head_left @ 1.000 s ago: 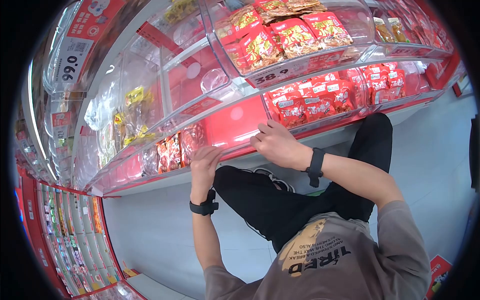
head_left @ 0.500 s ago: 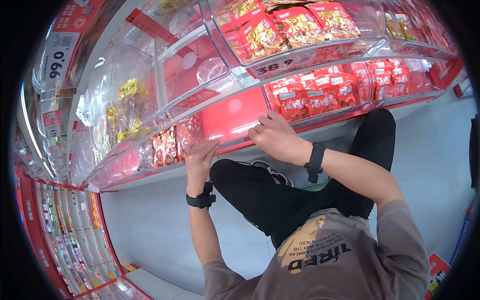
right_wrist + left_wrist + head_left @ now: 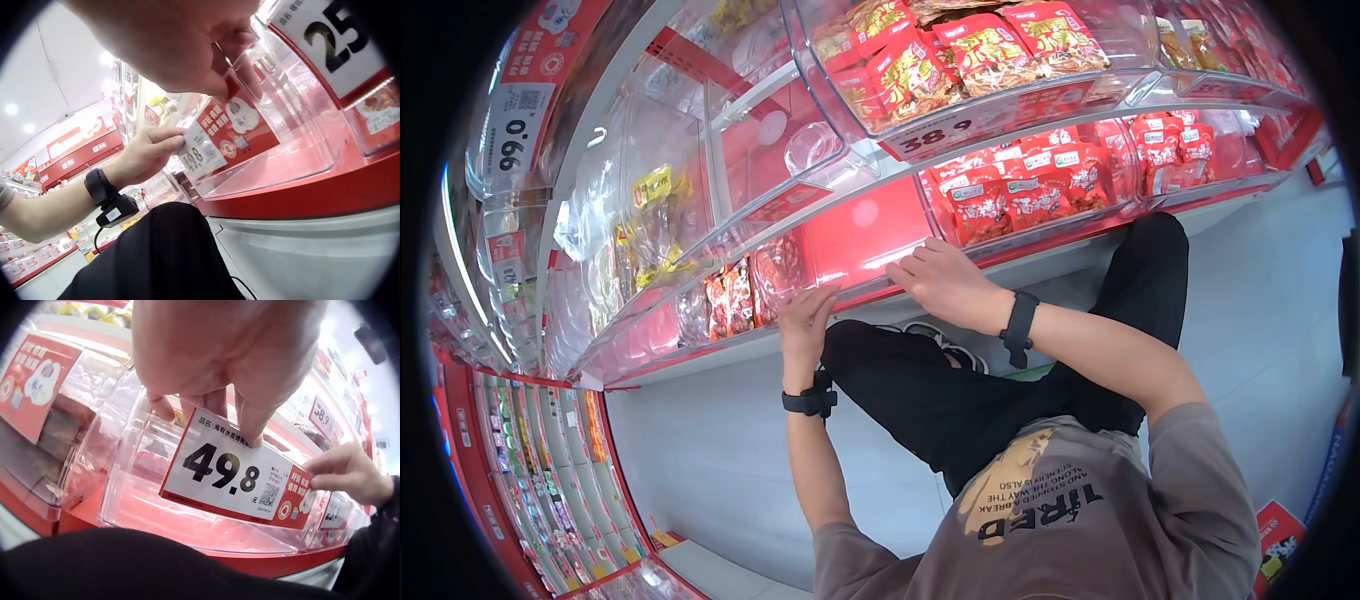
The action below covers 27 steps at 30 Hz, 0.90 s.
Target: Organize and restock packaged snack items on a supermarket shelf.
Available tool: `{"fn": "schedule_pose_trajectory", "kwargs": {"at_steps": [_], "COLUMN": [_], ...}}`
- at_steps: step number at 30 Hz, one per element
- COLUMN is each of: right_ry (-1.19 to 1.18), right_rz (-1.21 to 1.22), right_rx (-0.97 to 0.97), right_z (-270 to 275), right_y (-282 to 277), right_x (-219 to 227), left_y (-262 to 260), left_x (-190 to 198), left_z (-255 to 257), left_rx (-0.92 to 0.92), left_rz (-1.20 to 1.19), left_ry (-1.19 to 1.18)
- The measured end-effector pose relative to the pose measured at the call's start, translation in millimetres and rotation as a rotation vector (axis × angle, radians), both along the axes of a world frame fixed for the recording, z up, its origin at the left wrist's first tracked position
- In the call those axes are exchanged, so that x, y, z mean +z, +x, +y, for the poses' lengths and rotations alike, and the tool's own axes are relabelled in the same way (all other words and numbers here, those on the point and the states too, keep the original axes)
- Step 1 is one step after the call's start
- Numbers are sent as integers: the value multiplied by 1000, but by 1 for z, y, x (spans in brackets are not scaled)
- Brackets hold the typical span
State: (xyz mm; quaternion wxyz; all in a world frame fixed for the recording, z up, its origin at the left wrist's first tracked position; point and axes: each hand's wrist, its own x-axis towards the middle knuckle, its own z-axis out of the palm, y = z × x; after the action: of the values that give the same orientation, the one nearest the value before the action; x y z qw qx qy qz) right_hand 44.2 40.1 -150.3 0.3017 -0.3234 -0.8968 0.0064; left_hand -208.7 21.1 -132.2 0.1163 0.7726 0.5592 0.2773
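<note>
both hands pinch the 49.8 price tag on the empty clear bin mid-frame, left hand at its top edge, right hand at the right end, so uneven pressure could probably bend it or pop it loose.

left hand pinching, right hand pinching

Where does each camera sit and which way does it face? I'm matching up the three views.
Head: looks down on both hands at the clear bin; arms, legs, shirt show.
Left wrist: under the left hand, facing the price card.
Right wrist: under the right hand, facing sideways along the shelf.
Shared: both wrist views show the card and the opposite hand.
</note>
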Motion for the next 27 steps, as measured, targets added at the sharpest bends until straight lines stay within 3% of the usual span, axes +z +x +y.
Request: {"fn": "schedule_pose_trajectory", "kwargs": {"at_steps": [3, 7, 10, 15, 16, 18, 20, 23, 27], "right_ry": [-37, -91, 62, -162, -157, -141, 33, -80, -85], "right_rz": [20, -41, 166, 384, 318, 181, 178, 211, 273], "right_rx": [16, -3, 19, 146, 46, -146, -457, -483, -315], "right_z": [0, -2, 0, -6, -3, 4, 11, 13, 0], "right_y": [2, -1, -2, 33, 50, 91, 124, 151, 159], "right_x": [-3, 3, -6, 27, 36, 46, 36, 15, 35], "left_y": [-4, -11, -10, -14, -13, 10, 30, 75, 127], "left_x": [-3, -5, -9, -10, -11, 7, 18, 43, 56], "left_z": [2, 0, -1, -4, -5, -12, -18, -24, -23], "left_rx": [-32, 48, 8, -10, -2, 29, 25, -66, -245], "left_rz": [-10, -179, -211, -231, -242, -268, -264, -301, -367], "left_ry": [45, -97, -96, -70, -41, -14, 29, -11, -74]}}
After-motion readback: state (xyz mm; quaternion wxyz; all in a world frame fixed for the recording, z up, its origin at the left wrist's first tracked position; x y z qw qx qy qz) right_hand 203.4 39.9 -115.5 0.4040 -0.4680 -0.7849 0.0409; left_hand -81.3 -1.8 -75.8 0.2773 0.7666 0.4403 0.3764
